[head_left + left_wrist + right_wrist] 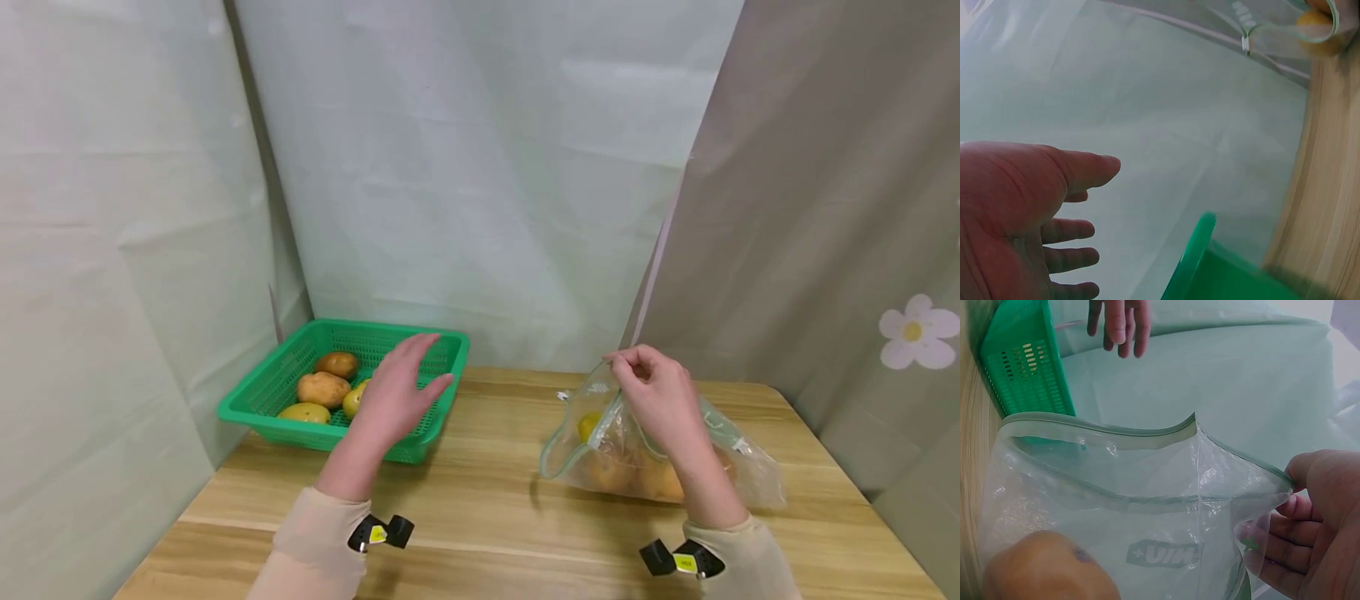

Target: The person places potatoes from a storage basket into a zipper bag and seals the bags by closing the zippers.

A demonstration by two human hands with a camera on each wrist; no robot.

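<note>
A green plastic basket [255,398] stands at the table's back left with several potatoes [322,388] in it. My left hand [397,392] hovers over the basket's right side, fingers straight and holding nothing; the left wrist view shows the same hand [1035,212] empty above the basket rim [1191,262]. A clear zip bag [720,454] lies on the right with potatoes and a yellow fruit [588,425] inside. My right hand [645,375] pinches the bag's top edge and holds its mouth open. In the right wrist view the fingers [1310,519] grip the green zip strip [1104,428], a potato [1047,565] below.
A wooden table [487,500] carries everything, with bare wood between the basket and the bag. Pale cloth screens close in the left, back and right sides. The right screen bears a white flower print [917,332].
</note>
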